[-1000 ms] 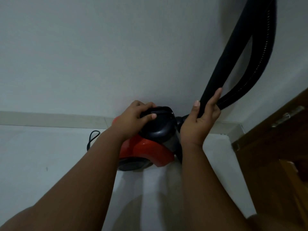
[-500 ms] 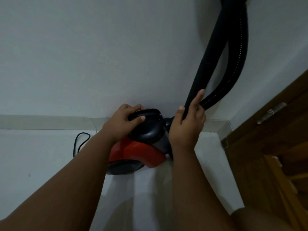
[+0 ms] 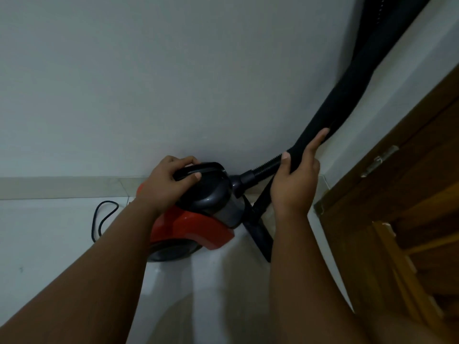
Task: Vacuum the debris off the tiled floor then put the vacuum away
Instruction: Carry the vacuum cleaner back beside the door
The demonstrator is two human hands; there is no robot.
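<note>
Both forearms (image 3: 99,269) stretched forward, left grip (image 3: 169,181) curled tight, right grip (image 3: 295,181) wrapped, forefinger extended.

**Hidden and cut-off items, floor corner by the wall**

- Vacuum (image 3: 198,227): rear and left flank covered by the left forearm.
- Handle (image 3: 206,167): middle covered by the left hand (image 3: 169,180), fingers (image 3: 188,161) curled round it.
- Black tube (image 3: 347,90): upper end cut off by the top edge; a stretch covered by the gripping right hand (image 3: 295,180).
- Cord (image 3: 99,219): loop on the floor (image 3: 49,244); ends run behind the left forearm.
- Black piece (image 3: 260,234) beside the vacuum: partly behind the right forearm, kind unclear.
- Door (image 3: 409,194): cut off by the right edge; metal fitting (image 3: 380,160) blurred.
- Speck (image 3: 21,269) near the floor's left edge: too small to tell.
</note>
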